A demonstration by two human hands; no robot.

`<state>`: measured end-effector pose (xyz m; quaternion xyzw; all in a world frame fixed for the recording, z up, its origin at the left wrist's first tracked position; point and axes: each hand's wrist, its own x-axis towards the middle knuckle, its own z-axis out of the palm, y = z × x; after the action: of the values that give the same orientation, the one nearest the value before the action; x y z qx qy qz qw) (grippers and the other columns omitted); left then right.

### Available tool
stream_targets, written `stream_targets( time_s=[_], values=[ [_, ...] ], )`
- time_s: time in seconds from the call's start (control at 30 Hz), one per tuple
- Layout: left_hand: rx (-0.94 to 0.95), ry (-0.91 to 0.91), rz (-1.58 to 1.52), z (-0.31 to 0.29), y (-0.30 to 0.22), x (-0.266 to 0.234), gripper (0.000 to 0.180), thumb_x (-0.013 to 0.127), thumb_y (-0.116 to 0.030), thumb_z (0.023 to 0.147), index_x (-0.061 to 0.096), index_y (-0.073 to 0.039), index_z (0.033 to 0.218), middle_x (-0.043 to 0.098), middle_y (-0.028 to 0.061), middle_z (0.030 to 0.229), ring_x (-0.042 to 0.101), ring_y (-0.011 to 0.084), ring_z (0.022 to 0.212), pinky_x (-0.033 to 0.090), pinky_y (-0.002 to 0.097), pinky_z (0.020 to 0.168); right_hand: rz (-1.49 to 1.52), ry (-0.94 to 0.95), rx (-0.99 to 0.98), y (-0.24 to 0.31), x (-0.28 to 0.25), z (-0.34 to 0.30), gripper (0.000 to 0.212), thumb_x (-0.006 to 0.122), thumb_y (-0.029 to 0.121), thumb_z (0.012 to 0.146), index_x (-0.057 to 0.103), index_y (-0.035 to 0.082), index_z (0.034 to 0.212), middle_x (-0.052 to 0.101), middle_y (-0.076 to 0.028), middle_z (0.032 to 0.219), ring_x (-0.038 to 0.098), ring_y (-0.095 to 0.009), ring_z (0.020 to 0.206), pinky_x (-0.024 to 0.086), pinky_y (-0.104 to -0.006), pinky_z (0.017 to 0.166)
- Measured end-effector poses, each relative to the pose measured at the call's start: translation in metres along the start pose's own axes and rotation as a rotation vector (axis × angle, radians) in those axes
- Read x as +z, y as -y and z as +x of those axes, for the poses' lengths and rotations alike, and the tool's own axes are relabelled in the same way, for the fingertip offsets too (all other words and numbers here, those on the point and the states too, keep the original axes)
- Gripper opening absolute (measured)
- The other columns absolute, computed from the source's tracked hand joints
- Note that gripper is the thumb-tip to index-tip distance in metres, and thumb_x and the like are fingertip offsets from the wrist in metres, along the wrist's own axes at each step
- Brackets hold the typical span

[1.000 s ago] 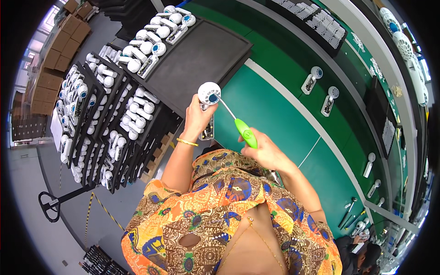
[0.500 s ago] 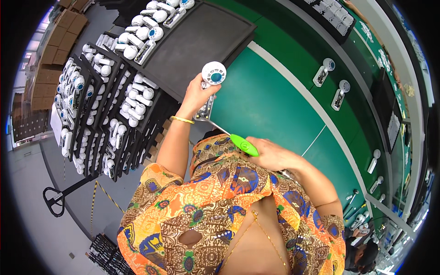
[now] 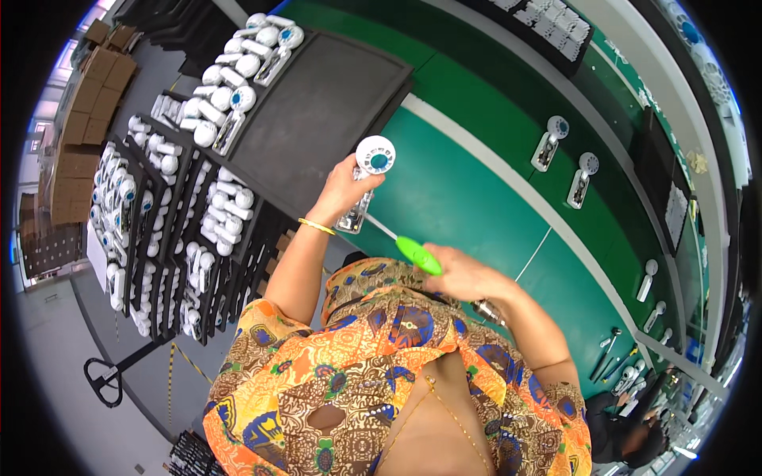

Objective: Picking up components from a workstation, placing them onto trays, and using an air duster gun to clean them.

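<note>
My left hand (image 3: 346, 190) is closed round a white handheld device (image 3: 375, 154) with a round, slotted head and a blue-green centre. Its handle part lies open below my fingers, with inner parts showing. In my right hand (image 3: 460, 272) is a screwdriver (image 3: 418, 254) with a bright green grip, held at the grip's rear end. The thin metal shaft points up and left to the side of the device's open handle. Whether the tip touches it, I cannot tell.
A dark tray (image 3: 317, 103) at upper left carries rows of similar white devices (image 3: 238, 98). More loaded trays (image 3: 171, 206) are stacked at left beside a cart handle (image 3: 104, 382). Two open devices (image 3: 549, 144) lie on the green conveyor belt (image 3: 484, 103), beyond the green worktop (image 3: 460, 190).
The whole view has shifted a little. The device sits slightly lower in the picture, and the screwdriver's shaft now meets the handle's side rather than its bottom end. Both hands keep their hold.
</note>
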<state>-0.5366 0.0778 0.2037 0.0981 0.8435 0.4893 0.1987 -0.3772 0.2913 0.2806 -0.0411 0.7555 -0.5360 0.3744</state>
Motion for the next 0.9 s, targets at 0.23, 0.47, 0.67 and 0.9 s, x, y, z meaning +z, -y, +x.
stream_targets(
  time_s=[0.23, 0.47, 0.67, 0.9],
  values=[
    [0.142, 0.249, 0.23, 0.087, -0.049, 0.053, 0.062, 0.074, -0.021, 0.069, 0.046, 0.001, 0.121, 0.058, 0.0184, 0.111, 0.058, 0.0275, 0.101, 0.045, 0.0353, 0.087, 0.503, -0.201, 0.018, -0.029, -0.013, -0.028, 0.033, 0.063, 0.006, 0.072, 0.054, 0.004, 0.103, 0.051, 0.0, 0.074, 0.049, -0.01, 0.063, 0.04, -0.0253, 0.054],
    [0.29, 0.16, 0.168, 0.205, -0.076, 0.178, 0.062, 0.066, -0.007, 0.069, 0.043, -0.005, 0.127, 0.047, 0.021, 0.124, 0.047, 0.0372, 0.115, 0.041, 0.0392, 0.097, 0.53, -0.33, 0.071, -0.076, 0.014, -0.038, 0.033, 0.064, 0.003, 0.07, 0.054, 0.003, 0.102, 0.055, 0.0, 0.074, 0.052, -0.011, 0.067, 0.042, -0.0257, 0.062],
    [0.745, -0.377, 0.23, 0.229, -0.069, 0.097, 0.053, 0.062, 0.001, 0.069, 0.048, -0.004, 0.119, 0.043, 0.0236, 0.125, 0.039, 0.04, 0.121, 0.036, 0.0422, 0.103, 0.466, -0.295, 0.084, -0.066, 0.006, -0.009, 0.031, 0.064, 0.005, 0.072, 0.054, 0.003, 0.102, 0.054, -0.001, 0.074, 0.052, -0.011, 0.069, 0.042, -0.0263, 0.063],
    [-0.041, -1.07, 0.942, 0.132, 0.036, -0.171, 0.04, 0.064, -0.024, 0.074, 0.058, -0.008, 0.11, 0.06, 0.0125, 0.102, 0.055, 0.0316, 0.097, 0.042, 0.0452, 0.084, 0.317, -0.195, 0.145, -0.048, -0.003, 0.015, 0.034, 0.065, 0.01, 0.071, 0.052, 0.003, 0.101, 0.055, -0.004, 0.075, 0.053, -0.014, 0.068, 0.042, -0.0291, 0.062]
  ],
)
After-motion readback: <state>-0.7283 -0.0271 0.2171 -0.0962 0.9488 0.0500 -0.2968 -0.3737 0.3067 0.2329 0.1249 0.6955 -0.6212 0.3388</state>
